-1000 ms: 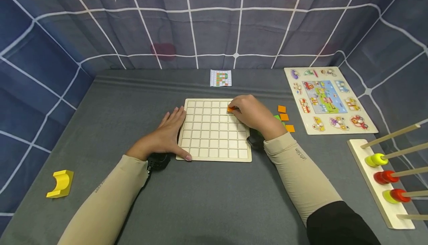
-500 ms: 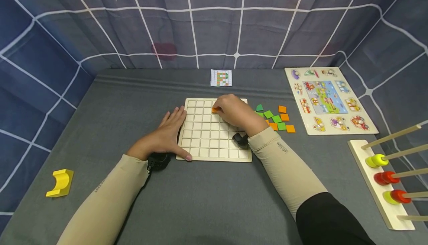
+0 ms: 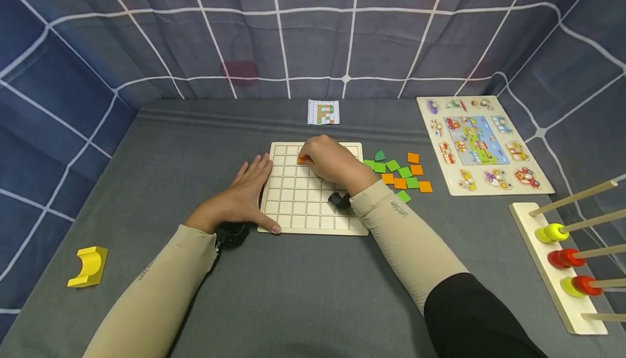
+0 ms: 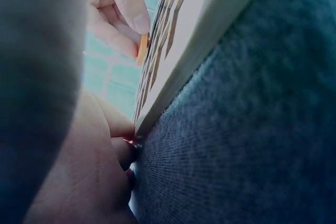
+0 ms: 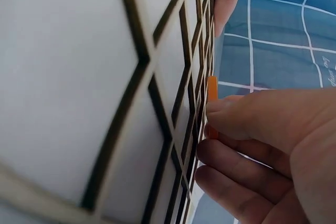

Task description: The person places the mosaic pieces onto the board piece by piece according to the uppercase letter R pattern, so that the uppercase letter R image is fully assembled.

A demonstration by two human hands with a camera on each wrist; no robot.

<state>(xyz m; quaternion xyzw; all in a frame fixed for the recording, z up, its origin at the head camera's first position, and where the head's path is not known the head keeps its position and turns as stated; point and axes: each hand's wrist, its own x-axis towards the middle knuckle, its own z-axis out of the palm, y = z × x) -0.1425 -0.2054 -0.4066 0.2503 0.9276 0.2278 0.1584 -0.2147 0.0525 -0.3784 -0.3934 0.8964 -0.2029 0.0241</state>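
A small orange square tile [image 3: 302,159] is up at the far rows of the pale wooden grid board [image 3: 293,208]!
The right hand [image 3: 333,161] pinches it between thumb and fingers, while the left hand [image 3: 244,198] lies open against the board's left edge, thumb on the near corner; flat green and orange tiles [image 3: 404,172] lie scattered just right of the board on the grey cloth [image 3: 313,293].

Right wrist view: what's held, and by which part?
An orange tile, pinched by the right hand, thumb on its camera-facing edge; other contacts are unclear.
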